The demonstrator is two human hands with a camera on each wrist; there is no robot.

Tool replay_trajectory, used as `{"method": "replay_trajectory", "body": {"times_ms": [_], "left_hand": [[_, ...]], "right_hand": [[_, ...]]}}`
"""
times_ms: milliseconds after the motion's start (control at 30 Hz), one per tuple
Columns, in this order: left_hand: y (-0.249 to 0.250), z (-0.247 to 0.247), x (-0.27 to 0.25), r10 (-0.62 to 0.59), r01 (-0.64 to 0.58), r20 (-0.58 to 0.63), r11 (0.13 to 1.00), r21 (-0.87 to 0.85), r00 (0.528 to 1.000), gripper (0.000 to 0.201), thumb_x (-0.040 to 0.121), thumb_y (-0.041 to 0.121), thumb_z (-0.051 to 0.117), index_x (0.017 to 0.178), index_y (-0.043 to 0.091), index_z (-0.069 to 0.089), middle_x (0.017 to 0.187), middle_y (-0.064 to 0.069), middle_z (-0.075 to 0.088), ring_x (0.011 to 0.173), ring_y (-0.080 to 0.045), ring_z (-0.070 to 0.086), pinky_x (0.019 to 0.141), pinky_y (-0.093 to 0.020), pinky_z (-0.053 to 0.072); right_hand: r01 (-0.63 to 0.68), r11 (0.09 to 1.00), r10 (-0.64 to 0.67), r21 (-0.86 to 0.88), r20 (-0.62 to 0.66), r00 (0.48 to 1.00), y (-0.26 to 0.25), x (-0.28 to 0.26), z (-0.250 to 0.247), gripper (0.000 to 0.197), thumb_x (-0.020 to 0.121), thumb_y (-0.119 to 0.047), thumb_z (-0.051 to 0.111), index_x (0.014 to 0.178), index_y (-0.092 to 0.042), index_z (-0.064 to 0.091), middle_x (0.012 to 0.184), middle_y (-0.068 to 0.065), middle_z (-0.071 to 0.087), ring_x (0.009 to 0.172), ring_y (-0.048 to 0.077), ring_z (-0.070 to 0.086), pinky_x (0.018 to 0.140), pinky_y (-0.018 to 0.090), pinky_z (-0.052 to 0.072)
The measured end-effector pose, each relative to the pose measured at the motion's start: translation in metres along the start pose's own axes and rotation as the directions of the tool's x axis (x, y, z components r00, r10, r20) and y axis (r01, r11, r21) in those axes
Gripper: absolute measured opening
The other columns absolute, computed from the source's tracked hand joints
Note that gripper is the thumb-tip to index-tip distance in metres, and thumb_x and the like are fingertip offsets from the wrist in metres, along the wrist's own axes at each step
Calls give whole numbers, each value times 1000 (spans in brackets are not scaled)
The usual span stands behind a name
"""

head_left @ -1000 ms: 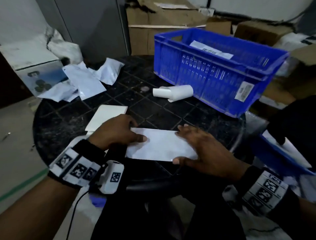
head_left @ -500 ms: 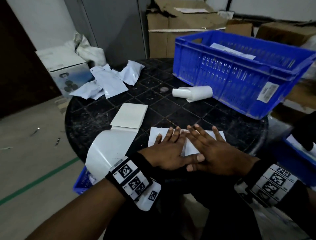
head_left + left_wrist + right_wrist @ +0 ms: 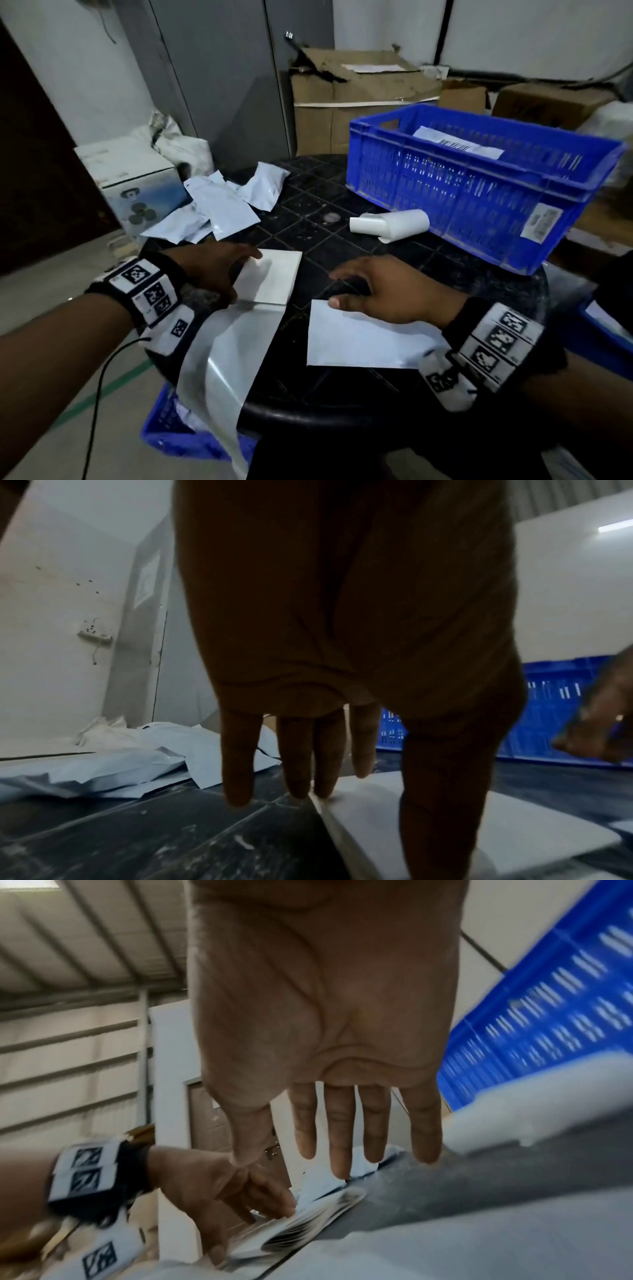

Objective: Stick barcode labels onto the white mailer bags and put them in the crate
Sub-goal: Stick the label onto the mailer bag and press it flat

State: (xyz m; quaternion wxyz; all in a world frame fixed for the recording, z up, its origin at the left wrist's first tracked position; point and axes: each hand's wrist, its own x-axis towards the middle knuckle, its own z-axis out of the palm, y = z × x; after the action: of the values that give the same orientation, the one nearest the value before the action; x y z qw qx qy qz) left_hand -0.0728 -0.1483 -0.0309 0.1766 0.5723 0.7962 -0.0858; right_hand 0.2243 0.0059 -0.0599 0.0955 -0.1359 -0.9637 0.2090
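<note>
Hands both low over round black table (image 3: 308, 219): left hand (image 3: 212, 270), fingers straight and slightly apart, rests on label stack (image 3: 274, 277) at its left edge, right hand (image 3: 383, 291) lies flat, fingers extended, on white mailer bag (image 3: 359, 342) near table's front rim, blue crate (image 3: 479, 192) behind.
</note>
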Motion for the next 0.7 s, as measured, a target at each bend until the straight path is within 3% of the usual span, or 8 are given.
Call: {"method": "replay_trajectory", "body": {"times_ms": [100, 167, 233, 367, 500, 567, 633, 700], "left_hand": [[-5, 7, 7, 84, -81, -61, 996, 45, 995, 81, 73, 36, 90, 145, 28, 54, 137, 6, 62, 119, -14, 59, 99, -28, 48], [-3, 9, 6, 154, -143, -124, 985, 98, 980, 57, 81, 39, 74, 136, 28, 63, 129, 5, 67, 115, -16, 64, 94, -31, 51], [-2, 12, 2, 213, -188, -188, 972, 142, 959, 51, 79, 41, 57, 128, 30, 67, 121, 3, 72, 108, -21, 68, 88, -35, 54], [-1, 12, -1, 254, -178, -267, 944, 276, 930, 35, 90, 37, 56, 123, 34, 66, 109, -2, 75, 98, -27, 69, 78, -38, 55], [3, -6, -4, 294, -217, -375, 948, 235, 879, 48, 89, 46, 40, 126, 30, 66, 108, -4, 75, 94, -28, 69, 78, -40, 54], [3, -21, -4, 329, -286, -481, 944, 163, 812, 45, 87, 40, 42, 121, 28, 69, 105, -2, 76, 89, -24, 69, 77, -40, 56], [-5, -35, -1, 319, -326, -583, 940, 98, 747, 37, 90, 28, 51, 121, 27, 70, 103, 0, 76, 85, -20, 69, 77, -40, 57], [-11, -40, 1, 177, -313, -673, 946, -86, 718, 36, 94, 20, 62, 129, 26, 64, 103, 2, 74, 84, -19, 70, 80, -42, 59]], "right_hand": [[-100, 990, 96, 102, 47, 994, -5, 17, 11, 51, 89, -56, 73, 129, -25, 68, 122, -7, 74, 107, 5, 69, 98, 27, 52], [-111, 986, 105, 126, 53, 993, -7, 24, 17, 51, 89, -56, 73, 128, -25, 68, 119, -6, 74, 104, 6, 70, 96, 27, 53], [-109, 985, 103, 137, 52, 993, -8, 30, 22, 52, 87, -55, 75, 129, -24, 68, 119, -6, 74, 105, 6, 70, 95, 25, 53], [-113, 987, 110, 111, 26, 994, -6, 51, 22, 61, 82, -54, 80, 134, -26, 63, 121, -6, 72, 109, 10, 68, 98, 31, 53], [-57, 998, 58, 40, -17, 998, -12, 80, 21, 76, 74, -55, 85, 138, -26, 56, 123, -3, 71, 112, 15, 67, 98, 35, 52], [-40, 998, 42, 47, -51, 998, -18, 96, 20, 66, 76, -48, 86, 132, -26, 59, 114, -2, 73, 104, 18, 68, 93, 36, 55], [-54, 992, 67, 115, -109, 992, -19, 113, 16, 40, 81, -36, 83, 115, -24, 66, 102, -1, 74, 97, 21, 70, 89, 41, 56], [-90, 954, 131, 286, -126, 983, -18, 129, 7, 22, 84, -24, 82, 101, -20, 69, 96, 2, 75, 92, 25, 72, 86, 46, 59]]}}
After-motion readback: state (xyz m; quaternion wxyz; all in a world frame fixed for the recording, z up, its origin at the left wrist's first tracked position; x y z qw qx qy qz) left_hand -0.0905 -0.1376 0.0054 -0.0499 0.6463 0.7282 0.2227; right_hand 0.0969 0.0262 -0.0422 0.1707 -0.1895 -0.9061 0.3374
